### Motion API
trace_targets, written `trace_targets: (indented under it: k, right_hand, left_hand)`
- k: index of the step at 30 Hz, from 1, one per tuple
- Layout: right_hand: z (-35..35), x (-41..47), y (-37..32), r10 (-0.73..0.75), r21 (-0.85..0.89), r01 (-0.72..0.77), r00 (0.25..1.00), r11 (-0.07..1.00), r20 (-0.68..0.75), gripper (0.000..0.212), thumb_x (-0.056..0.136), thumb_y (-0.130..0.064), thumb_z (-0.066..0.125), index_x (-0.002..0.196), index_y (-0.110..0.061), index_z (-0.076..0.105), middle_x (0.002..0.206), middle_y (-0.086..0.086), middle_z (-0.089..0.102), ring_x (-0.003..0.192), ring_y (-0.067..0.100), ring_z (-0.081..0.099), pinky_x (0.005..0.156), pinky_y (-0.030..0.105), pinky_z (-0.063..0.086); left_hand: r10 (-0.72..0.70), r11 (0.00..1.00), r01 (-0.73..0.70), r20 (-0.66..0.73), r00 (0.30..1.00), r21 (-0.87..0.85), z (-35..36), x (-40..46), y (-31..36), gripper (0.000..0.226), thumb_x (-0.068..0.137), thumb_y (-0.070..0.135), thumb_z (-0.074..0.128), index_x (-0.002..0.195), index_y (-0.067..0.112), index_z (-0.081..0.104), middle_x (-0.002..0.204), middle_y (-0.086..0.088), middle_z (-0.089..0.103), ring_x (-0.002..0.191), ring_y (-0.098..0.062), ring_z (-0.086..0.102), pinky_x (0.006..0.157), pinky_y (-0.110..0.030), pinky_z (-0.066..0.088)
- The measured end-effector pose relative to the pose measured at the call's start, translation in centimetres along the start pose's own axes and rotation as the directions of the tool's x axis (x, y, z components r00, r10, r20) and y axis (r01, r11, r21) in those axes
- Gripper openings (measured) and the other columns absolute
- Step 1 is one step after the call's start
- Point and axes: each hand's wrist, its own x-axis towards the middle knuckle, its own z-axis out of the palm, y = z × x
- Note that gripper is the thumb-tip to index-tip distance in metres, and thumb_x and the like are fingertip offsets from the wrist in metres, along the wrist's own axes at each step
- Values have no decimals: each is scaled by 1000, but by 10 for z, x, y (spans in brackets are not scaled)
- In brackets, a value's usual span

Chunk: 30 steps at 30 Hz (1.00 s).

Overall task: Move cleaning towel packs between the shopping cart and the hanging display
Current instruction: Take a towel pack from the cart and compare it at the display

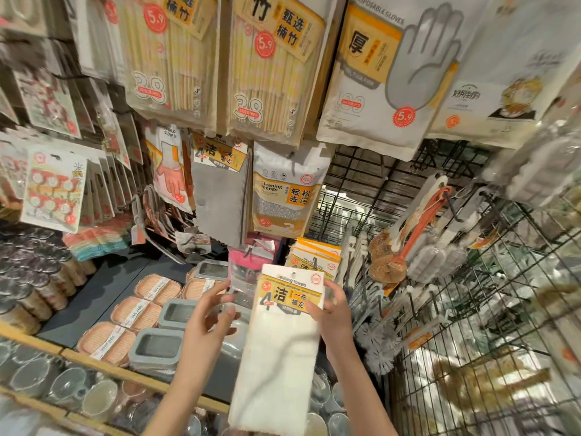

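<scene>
White towel pack [284, 335]: hangs upright at centre-low of the view, in front of the display. Header card w/ yellow label at top, long white cloth below. Held by the right hand [334, 316] at the card's right edge: thumb on the label front, other fingers curled behind. The card's hang-hole sits at a metal hook [314, 262]; cannot tell if it is threaded on.

Left hand [209, 313]: just left of the pack, not touching it. Fingers spread and lightly bent, holding nothing.

Directly behind the pack: more same-type towel packs [317, 256] w/ yellow headers on that hook. Above and left: grey towel pack [220, 196], hanging. Beside it on the right: sponge pack [284, 196]. Top row: two chopstick packs [270, 67] and a disposable-glove pack [383, 73].

Right side: black wire grid [471, 325] w/ brushes and scourers hung on it. Lower left: shelf [103, 287] w/ pink and grey soap boxes [135, 313]; glass cups [63, 379] on the tier below.
</scene>
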Motion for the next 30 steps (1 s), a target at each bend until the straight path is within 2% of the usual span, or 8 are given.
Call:
trace_targets:
  k: [3, 6, 11, 14, 19, 22, 26, 30]
  right_hand:
    - [-12, 14, 8, -3, -107, -7, 995, 994, -97, 47, 82, 4, 63, 114, -28, 49, 107, 23, 65, 98, 39, 62, 84, 46, 51]
    - [-20, 28, 9, -19, -105, 4, 989, 994, -148, 44, 83, 6, 62, 113, -25, 49, 114, 11, 63, 98, 23, 62, 83, 38, 52]
    - [-25, 50, 14, -8, -80, -11, 974, 997, -225, 41, 83, 6, 61, 113, -20, 49, 114, 9, 62, 91, 19, 60, 66, 22, 50]
    - [-24, 61, 18, 6, -83, -28, 967, 996, -255, 43, 83, 7, 62, 119, -13, 50, 115, 11, 60, 92, 19, 58, 64, 20, 48]
    - [-19, 65, 26, -15, -119, -19, 961, 993, -276, 42, 84, 7, 60, 120, -12, 52, 110, 7, 60, 88, 14, 57, 61, 16, 46]
    - [-13, 65, 33, -16, -106, -18, 950, 994, -313, 40, 85, 6, 60, 120, -12, 53, 108, 9, 61, 89, 17, 58, 75, 30, 50]
    - [-4, 78, 42, 8, -113, -58, 917, 992, -398, 39, 84, 4, 61, 116, -17, 55, 106, 11, 65, 96, 28, 62, 81, 39, 51]
    - [3, 93, 43, -34, -222, -68, 902, 973, -430, 31, 83, 1, 61, 103, -20, 53, 98, 7, 66, 87, 27, 62, 70, 35, 48]
  left_hand:
    - [-5, 999, 5, -10, 1000, 40, -8, 4, -1, 29, 91, 8, 56, 109, 31, 59, 99, -1, 64, 72, -9, 66, 59, -21, 50]
    - [4, 999, -3, -30, 1000, 53, -12, 7, 0, 22, 91, 8, 57, 103, 25, 61, 90, -5, 64, 64, -4, 62, 58, -19, 47]
    - [31, 995, -28, -38, 999, 91, -15, 10, 2, 18, 90, 2, 56, 96, 17, 64, 78, -1, 64, 57, 0, 56, 51, -8, 43]
    - [38, 994, -31, -66, 997, 102, -18, 14, 4, 16, 90, 3, 57, 95, 15, 65, 76, 5, 66, 54, 1, 55, 50, -7, 41]
    - [42, 991, -33, -62, 997, 132, -23, 15, 3, 15, 90, 5, 57, 95, 18, 64, 82, -10, 64, 53, 0, 53, 48, -7, 39]
    - [33, 990, -25, -58, 998, 139, -24, 16, -1, 19, 89, 4, 59, 90, 22, 65, 76, -2, 65, 56, -1, 53, 47, -8, 38]
    - [-6, 993, 13, -59, 998, 114, -26, 19, -4, 29, 87, 9, 61, 86, 37, 66, 75, 5, 65, 62, -11, 54, 47, -9, 40]
    - [-7, 994, 15, -75, 997, 110, -27, 20, -3, 24, 89, 10, 60, 87, 33, 67, 78, -5, 64, 60, -9, 53, 48, -11, 39]
